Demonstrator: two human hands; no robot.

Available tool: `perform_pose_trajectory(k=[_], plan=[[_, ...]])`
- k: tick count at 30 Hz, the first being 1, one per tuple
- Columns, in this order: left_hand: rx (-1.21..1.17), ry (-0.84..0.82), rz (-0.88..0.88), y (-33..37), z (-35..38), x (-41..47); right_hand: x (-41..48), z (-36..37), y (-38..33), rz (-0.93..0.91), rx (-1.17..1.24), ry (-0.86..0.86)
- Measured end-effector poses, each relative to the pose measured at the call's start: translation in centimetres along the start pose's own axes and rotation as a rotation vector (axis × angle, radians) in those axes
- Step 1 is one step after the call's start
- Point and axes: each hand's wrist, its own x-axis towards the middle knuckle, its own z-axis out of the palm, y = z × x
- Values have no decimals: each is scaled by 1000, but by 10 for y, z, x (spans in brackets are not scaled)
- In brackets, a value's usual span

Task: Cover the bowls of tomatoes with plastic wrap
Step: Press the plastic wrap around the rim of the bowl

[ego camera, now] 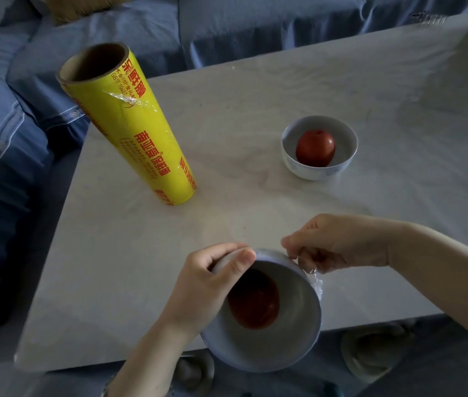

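Observation:
A white bowl with a red tomato inside is lifted at the table's near edge and tilted toward me. My left hand grips its far-left rim, thumb over the edge. My right hand pinches clear plastic wrap against the bowl's right rim. A second white bowl holding a tomato sits uncovered on the table to the right. A yellow roll of plastic wrap stands upright at the left, with a loose end of film on its side.
The pale marble-patterned table carries these things. A blue sofa runs along its left and far sides. Slippers lie on the floor below the table's near edge.

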Motion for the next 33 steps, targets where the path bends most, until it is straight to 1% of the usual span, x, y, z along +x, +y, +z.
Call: perform_pose_trajectory(k=[3, 6, 8, 14, 19, 26, 33], plan=[[45, -6, 23, -1, 1, 0, 3, 2, -2, 20, 34, -40], [95, -4, 75, -3, 3, -1, 7, 6, 2, -23, 159, -30], [114, 7, 85, -5, 4, 0, 9, 10, 5, -66, 176, 20], [156, 16, 109, -4, 7, 1, 10, 20, 6, -148, 128, 225], [183, 35, 127, -4, 7, 3, 11, 28, 13, -232, 229, 348], [184, 18, 114, -7, 8, 2, 11, 37, 16, -271, 357, 403], [163, 55, 116, -4, 9, 1, 14, 41, 13, -245, 509, 474]])
